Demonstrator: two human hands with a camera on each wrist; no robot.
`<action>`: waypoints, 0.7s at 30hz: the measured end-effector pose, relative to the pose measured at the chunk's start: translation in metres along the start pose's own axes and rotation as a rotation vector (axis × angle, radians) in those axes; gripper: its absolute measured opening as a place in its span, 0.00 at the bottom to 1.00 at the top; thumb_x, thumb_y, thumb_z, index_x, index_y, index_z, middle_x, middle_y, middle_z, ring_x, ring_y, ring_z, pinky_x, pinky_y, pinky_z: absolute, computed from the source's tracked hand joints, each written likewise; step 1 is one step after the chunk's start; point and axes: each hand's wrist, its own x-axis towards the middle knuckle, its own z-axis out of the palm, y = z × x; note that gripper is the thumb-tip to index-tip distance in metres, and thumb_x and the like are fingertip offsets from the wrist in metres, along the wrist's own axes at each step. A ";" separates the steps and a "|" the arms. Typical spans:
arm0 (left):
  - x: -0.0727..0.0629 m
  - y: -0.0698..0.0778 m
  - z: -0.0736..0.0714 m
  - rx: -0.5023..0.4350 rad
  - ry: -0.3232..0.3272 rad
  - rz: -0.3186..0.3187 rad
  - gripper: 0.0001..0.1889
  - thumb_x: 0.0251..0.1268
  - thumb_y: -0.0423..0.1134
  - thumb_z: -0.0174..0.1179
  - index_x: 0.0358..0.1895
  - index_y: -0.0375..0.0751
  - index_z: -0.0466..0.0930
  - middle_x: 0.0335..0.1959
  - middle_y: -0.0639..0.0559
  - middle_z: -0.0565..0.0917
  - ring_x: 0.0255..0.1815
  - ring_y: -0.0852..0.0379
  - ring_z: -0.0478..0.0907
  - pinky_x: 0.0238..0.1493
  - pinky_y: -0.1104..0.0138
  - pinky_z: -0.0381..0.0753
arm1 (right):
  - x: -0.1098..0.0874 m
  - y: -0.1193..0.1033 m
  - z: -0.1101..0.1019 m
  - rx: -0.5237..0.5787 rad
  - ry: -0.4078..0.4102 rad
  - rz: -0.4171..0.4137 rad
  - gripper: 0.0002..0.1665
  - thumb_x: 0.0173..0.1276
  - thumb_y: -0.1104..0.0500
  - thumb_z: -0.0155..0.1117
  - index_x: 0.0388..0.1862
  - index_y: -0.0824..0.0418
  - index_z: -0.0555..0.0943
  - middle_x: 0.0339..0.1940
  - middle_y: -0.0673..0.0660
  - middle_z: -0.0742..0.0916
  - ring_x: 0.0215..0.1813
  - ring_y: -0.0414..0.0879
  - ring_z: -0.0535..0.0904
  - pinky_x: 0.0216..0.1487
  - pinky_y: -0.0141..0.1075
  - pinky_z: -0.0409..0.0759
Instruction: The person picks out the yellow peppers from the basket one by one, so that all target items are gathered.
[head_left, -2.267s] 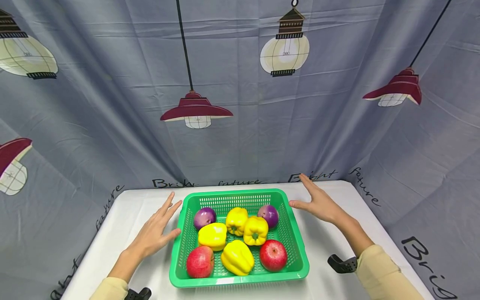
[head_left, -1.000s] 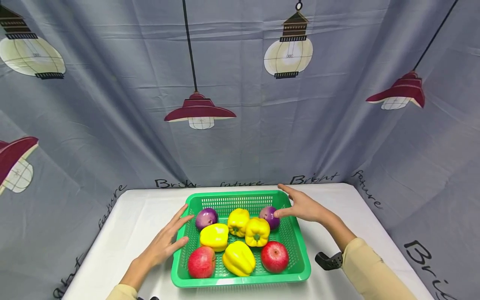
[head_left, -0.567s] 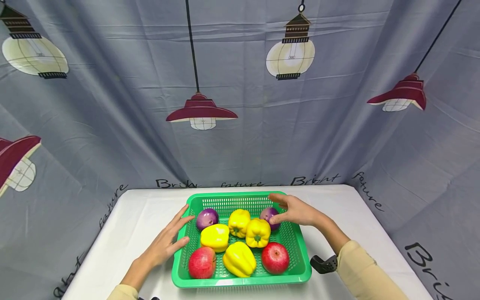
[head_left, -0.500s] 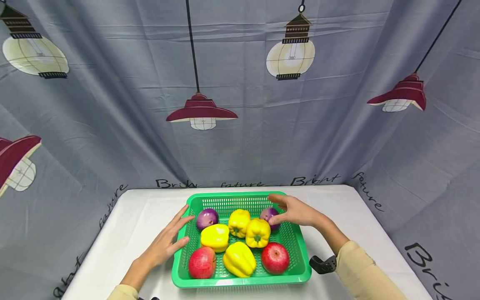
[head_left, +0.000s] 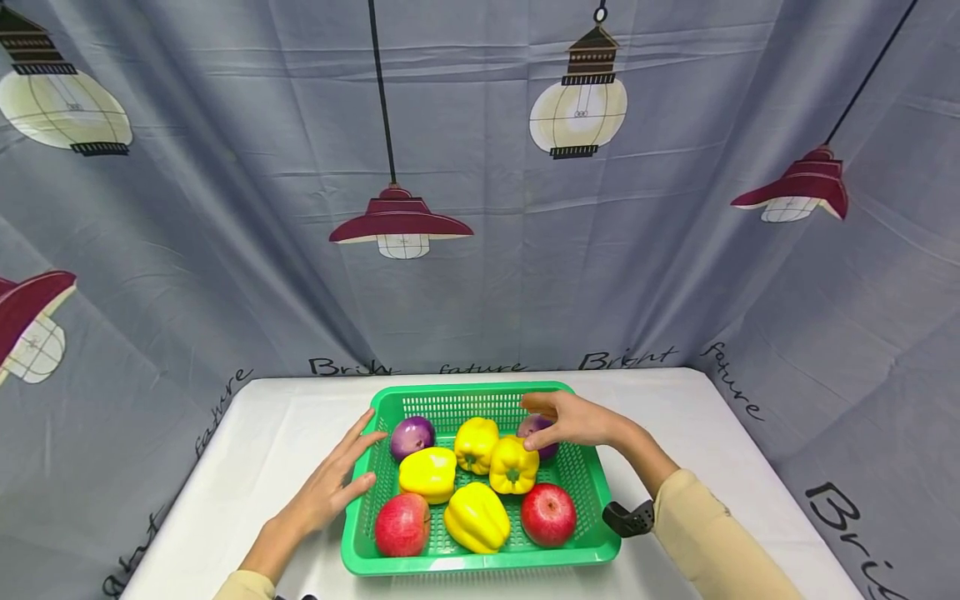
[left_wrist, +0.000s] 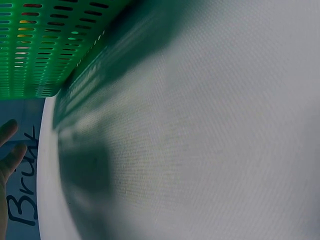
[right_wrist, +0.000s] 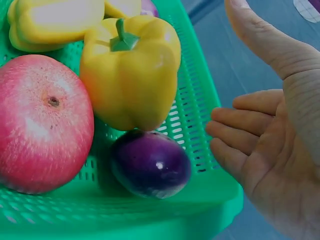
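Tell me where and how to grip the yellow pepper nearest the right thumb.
Probably around the upper body of the yellow pepper, from above: its lobed sides offer purchase, while another pepper and a purple vegetable crowd it from behind.

Blue-grey curtain (head_left: pixel 480 300), white table (head_left: pixel 285 417)

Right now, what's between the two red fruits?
A yellow pepper, lying in the green basket; the head view shows it.

You count four yellow peppers (head_left: pixel 477 518), two red fruits (head_left: pixel 549 516), two purple vegetables (head_left: pixel 412 438) and one green basket (head_left: pixel 480 563). You also have two hands — one left hand (head_left: pixel 318 492), one right hand (head_left: pixel 580 420) — and, printed, three red-shaded lamps (head_left: pixel 401 223) and two pale lanterns (head_left: pixel 577 115).
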 end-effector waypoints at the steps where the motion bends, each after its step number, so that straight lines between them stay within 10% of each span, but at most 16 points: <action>1: 0.000 0.000 0.000 0.000 0.000 -0.001 0.31 0.64 0.37 0.59 0.72 0.38 0.69 0.82 0.40 0.51 0.79 0.42 0.53 0.62 0.30 0.61 | 0.001 0.000 0.001 -0.004 -0.006 0.001 0.52 0.66 0.47 0.73 0.76 0.74 0.61 0.73 0.70 0.71 0.72 0.68 0.68 0.68 0.58 0.68; 21: 0.000 0.001 0.001 -0.013 0.003 -0.007 0.30 0.66 0.39 0.58 0.71 0.39 0.69 0.81 0.39 0.52 0.79 0.42 0.54 0.61 0.29 0.61 | 0.022 -0.007 0.015 -0.078 -0.047 0.041 0.53 0.58 0.44 0.78 0.73 0.72 0.67 0.70 0.67 0.76 0.65 0.62 0.75 0.65 0.53 0.72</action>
